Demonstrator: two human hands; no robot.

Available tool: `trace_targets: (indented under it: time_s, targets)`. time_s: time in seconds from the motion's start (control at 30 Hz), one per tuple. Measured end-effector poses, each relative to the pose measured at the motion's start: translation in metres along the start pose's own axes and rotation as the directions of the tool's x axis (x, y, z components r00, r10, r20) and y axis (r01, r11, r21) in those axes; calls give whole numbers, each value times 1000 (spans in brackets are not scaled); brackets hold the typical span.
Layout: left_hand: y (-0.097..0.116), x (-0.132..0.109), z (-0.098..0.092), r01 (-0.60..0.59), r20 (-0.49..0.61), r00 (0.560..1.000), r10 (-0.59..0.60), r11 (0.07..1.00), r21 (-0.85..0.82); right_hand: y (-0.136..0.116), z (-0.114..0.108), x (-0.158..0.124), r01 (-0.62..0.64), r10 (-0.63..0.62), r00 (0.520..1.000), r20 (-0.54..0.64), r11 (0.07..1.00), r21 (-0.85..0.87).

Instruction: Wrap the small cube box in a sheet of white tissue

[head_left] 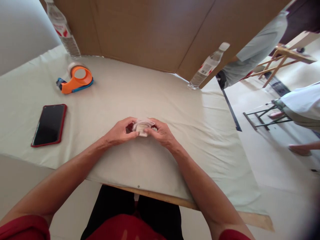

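Note:
Between my two hands is a small pale object in clear, crinkled plastic (142,126), held just over the cloth near the middle of the table. My left hand (123,130) pinches its left side with thumb and fingers. From the right, my right hand (160,130) grips the other side, its thumb against the front face. What is inside the plastic is too small to make out.
An orange tape dispenser (78,79) and a red-cased phone (50,125) lie to the left on the cloth-covered table (150,163). A cardboard panel (145,30) stands behind, with a water bottle (63,31) at left and another bottle (208,66) at right. Other people (303,103) are beyond the right edge.

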State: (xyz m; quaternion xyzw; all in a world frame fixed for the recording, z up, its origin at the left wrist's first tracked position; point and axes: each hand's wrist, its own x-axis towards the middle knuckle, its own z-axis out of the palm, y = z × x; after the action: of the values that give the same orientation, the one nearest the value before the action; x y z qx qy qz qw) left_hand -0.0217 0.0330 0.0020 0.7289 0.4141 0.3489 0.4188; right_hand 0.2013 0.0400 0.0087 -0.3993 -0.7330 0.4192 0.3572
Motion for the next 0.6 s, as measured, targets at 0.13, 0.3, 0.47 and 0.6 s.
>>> trace_targets:
  time_s: [0.13,0.3,0.47,0.6]
  targets:
    - [7,-1,-2,202,100,977,-187,965,-169,-4,5,0,-205,201,979,43,958,201]
    - [12,-3,0,207,32,978,-205,978,-39,-2,12,2,-295,291,955,56,919,262]
    - [11,-1,-1,288,100,957,-273,937,-197,1,13,6,-315,316,948,50,894,320]
    - [11,1,-1,380,103,925,-366,875,-299,3,11,2,-324,327,943,58,865,383]
